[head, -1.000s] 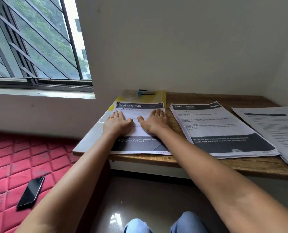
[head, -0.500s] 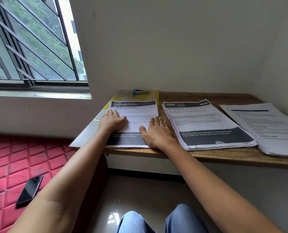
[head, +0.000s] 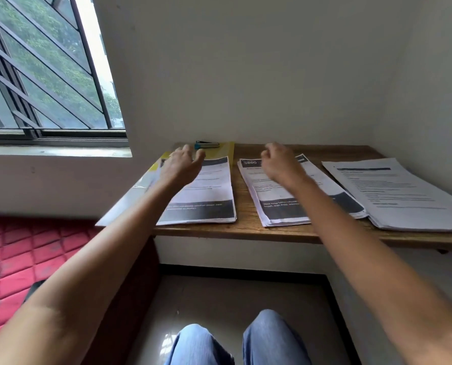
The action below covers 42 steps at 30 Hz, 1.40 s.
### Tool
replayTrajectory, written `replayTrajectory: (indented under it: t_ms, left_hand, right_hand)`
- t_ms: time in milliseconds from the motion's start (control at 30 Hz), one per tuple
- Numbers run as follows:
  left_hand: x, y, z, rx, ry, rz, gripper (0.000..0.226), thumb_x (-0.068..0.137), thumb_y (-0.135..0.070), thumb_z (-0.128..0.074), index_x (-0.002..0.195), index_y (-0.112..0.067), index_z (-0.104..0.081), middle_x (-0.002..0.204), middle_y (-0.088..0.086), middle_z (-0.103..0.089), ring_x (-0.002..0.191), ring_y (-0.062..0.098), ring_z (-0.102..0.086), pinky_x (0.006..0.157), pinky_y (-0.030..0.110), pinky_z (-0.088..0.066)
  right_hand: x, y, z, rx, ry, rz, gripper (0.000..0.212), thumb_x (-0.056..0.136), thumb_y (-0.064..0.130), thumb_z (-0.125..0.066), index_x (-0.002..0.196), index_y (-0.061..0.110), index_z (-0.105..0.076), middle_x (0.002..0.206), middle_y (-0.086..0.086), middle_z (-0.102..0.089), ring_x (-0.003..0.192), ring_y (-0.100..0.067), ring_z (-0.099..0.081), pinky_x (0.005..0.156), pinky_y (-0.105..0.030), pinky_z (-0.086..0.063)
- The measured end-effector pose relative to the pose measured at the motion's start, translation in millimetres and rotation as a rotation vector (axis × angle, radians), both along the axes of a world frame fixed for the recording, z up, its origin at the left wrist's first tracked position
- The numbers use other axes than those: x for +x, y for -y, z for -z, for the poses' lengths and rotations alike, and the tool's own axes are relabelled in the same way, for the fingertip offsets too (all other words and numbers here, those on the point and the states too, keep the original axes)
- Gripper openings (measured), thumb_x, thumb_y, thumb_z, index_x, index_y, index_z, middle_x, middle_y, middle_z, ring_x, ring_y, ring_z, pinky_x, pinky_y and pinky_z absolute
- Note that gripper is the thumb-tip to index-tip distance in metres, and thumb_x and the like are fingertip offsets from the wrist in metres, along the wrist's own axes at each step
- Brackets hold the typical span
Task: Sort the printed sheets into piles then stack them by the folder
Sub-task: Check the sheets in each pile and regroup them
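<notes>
Hovering empty: left hand [head: 182,164] spread above left pile [head: 209,196] on the yellow folder [head: 227,151], right hand [head: 280,164] loosely curled above middle pile [head: 280,209]; piles' long axes run near-to-far, headings far.

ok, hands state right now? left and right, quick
Left hand: open, fingers spread, holding nothing, over the left pile.
Right hand: open, fingers loosely curled, holding nothing, over the middle pile.

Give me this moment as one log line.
left hand open over left pile on yellow folder | right hand loosely curled over middle pile | right pile untouched | blue stapler by wall
</notes>
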<state>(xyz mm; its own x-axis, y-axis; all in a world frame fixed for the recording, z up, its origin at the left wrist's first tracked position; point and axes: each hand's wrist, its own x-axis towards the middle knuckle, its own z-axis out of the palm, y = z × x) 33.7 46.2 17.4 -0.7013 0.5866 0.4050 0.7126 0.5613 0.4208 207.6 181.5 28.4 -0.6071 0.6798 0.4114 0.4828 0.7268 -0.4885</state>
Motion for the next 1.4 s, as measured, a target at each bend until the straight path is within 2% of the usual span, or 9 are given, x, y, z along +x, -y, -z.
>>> replayTrajectory:
  t_ms: [133,300,433,567,733,800,1000,1200,1400]
  left_hand:
    - [53,-36,-18,0.046,0.261,0.219,0.047,0.101,-0.035,-0.038,0.112,0.006,-0.057,0.114,0.025,-0.061,0.107,0.036,-0.056,0.079,0.034,-0.040]
    - [104,-76,-4,-0.115,0.520,0.259,0.054,0.099,-0.035,-0.043,0.140,0.001,-0.037,0.140,0.019,-0.046,0.128,0.034,-0.046,0.101,0.038,-0.039]
    - [120,-99,13,-0.241,0.522,0.110,0.076,0.094,-0.046,-0.048,0.150,-0.005,-0.018,0.153,0.027,-0.023,0.139,0.042,-0.028,0.112,0.050,-0.031]
    - [126,-103,16,-0.299,0.542,0.083,0.077,0.095,-0.035,-0.050,0.152,-0.006,-0.007,0.154,0.026,-0.019,0.141,0.041,-0.024,0.113,0.047,-0.031]
    - [120,-105,19,-0.326,0.475,0.107,0.064,0.095,-0.028,-0.045,0.149,-0.003,-0.020,0.146,0.022,-0.034,0.131,0.036,-0.038,0.107,0.040,-0.038]
    - [123,-103,19,-0.367,0.425,0.105,0.063,0.098,-0.028,-0.043,0.148,0.000,-0.019,0.148,0.024,-0.030,0.134,0.038,-0.033,0.107,0.040,-0.034]
    - [131,-100,21,-0.436,0.455,0.083,0.078,0.099,-0.033,-0.043,0.150,0.005,0.002,0.155,0.031,0.009,0.145,0.044,0.002,0.118,0.047,-0.011]
    - [130,-94,28,-0.350,0.404,0.136,0.078,0.100,-0.047,-0.035,0.152,-0.001,0.001,0.157,0.025,0.012,0.146,0.039,0.009,0.119,0.047,-0.003]
    - [131,-90,40,-0.351,0.341,0.165,0.077,0.100,-0.048,-0.033,0.151,0.002,-0.005,0.155,0.031,0.008,0.146,0.043,0.001,0.119,0.047,-0.006]
  right_hand:
    - [45,-55,2,-0.104,0.138,0.214,0.032,0.096,0.012,-0.038,0.111,-0.008,-0.058,0.118,-0.026,-0.059,0.109,-0.038,-0.056,0.084,-0.035,-0.043]
    - [72,-77,11,-0.192,0.374,0.344,0.043,0.098,0.017,-0.038,0.138,-0.001,-0.041,0.140,-0.023,-0.046,0.128,-0.037,-0.042,0.109,-0.040,-0.028]
    - [74,-78,19,-0.204,0.478,0.346,0.048,0.098,0.017,-0.038,0.142,0.000,-0.032,0.143,-0.022,-0.041,0.133,-0.037,-0.036,0.112,-0.040,-0.026]
    - [69,-78,24,-0.232,0.452,0.346,0.048,0.094,0.020,-0.043,0.139,0.001,-0.038,0.139,-0.021,-0.045,0.128,-0.037,-0.040,0.105,-0.043,-0.037]
    - [61,-75,25,-0.240,0.446,0.338,0.044,0.094,0.018,-0.042,0.134,0.001,-0.042,0.136,-0.020,-0.046,0.124,-0.038,-0.042,0.103,-0.043,-0.037]
    - [59,-74,26,-0.235,0.459,0.337,0.042,0.094,0.017,-0.041,0.133,0.001,-0.042,0.135,-0.020,-0.046,0.125,-0.038,-0.040,0.103,-0.043,-0.033]
    - [59,-73,28,-0.267,0.462,0.359,0.051,0.094,0.019,-0.040,0.141,0.001,-0.034,0.139,-0.020,-0.040,0.129,-0.036,-0.033,0.103,-0.043,-0.033]
    - [64,-70,28,-0.254,0.421,0.359,0.053,0.096,0.019,-0.041,0.144,0.002,-0.028,0.141,-0.019,-0.038,0.129,-0.034,-0.034,0.101,-0.041,-0.034]
    - [67,-65,34,-0.203,0.414,0.364,0.042,0.097,0.017,-0.039,0.135,0.000,-0.041,0.136,-0.018,-0.043,0.126,-0.033,-0.035,0.097,-0.038,-0.037]
